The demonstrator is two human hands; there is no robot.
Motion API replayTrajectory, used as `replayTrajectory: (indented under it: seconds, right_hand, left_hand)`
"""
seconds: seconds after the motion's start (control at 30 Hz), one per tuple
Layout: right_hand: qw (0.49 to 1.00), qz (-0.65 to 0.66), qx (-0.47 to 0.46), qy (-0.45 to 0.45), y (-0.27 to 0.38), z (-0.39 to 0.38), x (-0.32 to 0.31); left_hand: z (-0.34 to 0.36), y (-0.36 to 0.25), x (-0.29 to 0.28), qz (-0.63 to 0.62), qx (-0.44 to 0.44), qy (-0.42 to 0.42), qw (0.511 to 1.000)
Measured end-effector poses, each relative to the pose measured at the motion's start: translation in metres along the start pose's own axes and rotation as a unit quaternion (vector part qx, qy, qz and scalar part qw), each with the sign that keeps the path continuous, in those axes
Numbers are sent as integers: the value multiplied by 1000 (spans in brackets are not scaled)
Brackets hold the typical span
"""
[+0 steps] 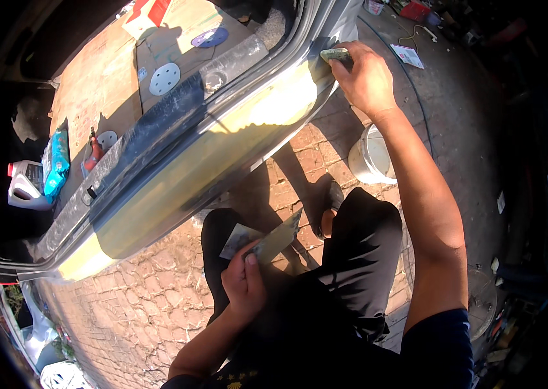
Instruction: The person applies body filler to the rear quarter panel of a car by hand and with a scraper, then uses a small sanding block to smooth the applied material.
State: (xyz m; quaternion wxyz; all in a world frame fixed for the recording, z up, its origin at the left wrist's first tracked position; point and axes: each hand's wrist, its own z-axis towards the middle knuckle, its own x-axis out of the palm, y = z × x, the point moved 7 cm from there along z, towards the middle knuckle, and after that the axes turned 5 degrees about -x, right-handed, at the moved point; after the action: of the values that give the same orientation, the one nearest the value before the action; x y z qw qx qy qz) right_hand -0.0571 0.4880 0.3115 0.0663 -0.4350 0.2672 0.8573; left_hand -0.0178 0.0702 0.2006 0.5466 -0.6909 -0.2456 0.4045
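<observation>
My right hand (370, 81) is closed round a small flat spreader (334, 54) with yellowish-green smears. It is pressed against the far right end of a car's rear body panel (157, 201), below the open hatch. Pale yellow filler covers much of that panel, partly in sun and partly in shadow. Over my lap, my left hand (244, 285) pinches two thin flat plates; the yellowish one (278, 235) sticks up to the right, and the grey one (240, 240) points left. Where these plates meet is hidden by my thumb and fingers.
A white bucket (372, 155) stands on the brick paving (151, 292) right of my knees. Cardboard (102, 78) lines the boot, with sanding discs (165, 78), a white jug (27, 187), a blue packet (57, 165) and a red-handled tool (94, 150). A thin hose (416, 97) runs along the ground.
</observation>
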Motion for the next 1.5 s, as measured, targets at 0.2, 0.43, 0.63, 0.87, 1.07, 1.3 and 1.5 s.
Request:
replayTrajectory:
  seconds: [0.2,0.43,0.63,0.87,1.07,1.3,1.5]
  right_hand:
    - [992,22,-116,-49,6,-14,12]
    - [983,142,-22,113,21,-13,11]
    - [998,-40,-3,47,15,34,-8]
    - [985,-110,46,124,14,46,10]
    - [944,153,186,225,4,6,38]
    - [832,509,218,27,-36,-16,-1]
    - [987,154,-41,-33,-25,-18,-5]
  left_hand:
    - [-1,1,-2,-7,17,-21,1000]
    - [-2,1,0,-22,22,-11,999]
    - [-6,1,-2,-32,0,0,999]
    - [-8,4,-5,-32,5,-8,999]
    - [-10,4,-10,-28,5,-9,1000]
    - [-13,5,-15,-23,-13,-2,1000]
    - [-12,-5,-11,0,30,-15,999]
